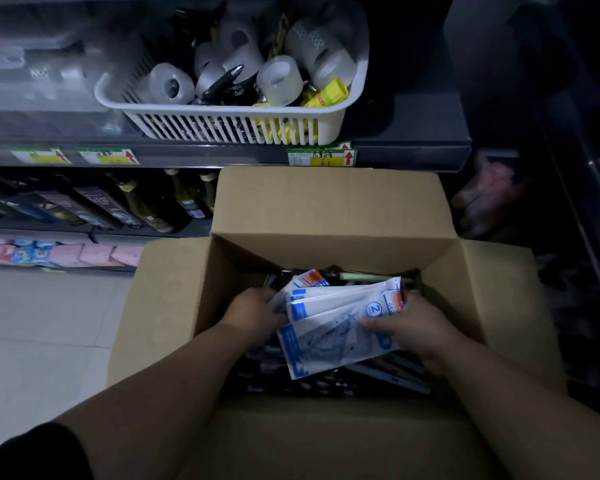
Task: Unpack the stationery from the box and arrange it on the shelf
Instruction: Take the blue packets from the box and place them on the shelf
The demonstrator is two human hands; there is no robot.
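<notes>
An open cardboard box (326,209) stands in front of me with its flaps spread. Both my hands are inside it. Together they hold a fanned stack of blue-and-white plastic stationery packets (329,323). My left hand (253,311) grips the stack's left edge, its fingertips hidden behind the packets. My right hand (409,327) grips the right edge, thumb on top. Dark packaged items (309,379) lie under the stack in the box. The dark shelf (413,133) stands just beyond the box.
A white slotted basket (229,124) with tape rolls, pens and yellow packs stands on the shelf. Price tags (321,157) line the shelf edge. Lower shelves at left hold bottles (187,195) and pink packs (94,254). Pale floor tiles (39,341) lie at left.
</notes>
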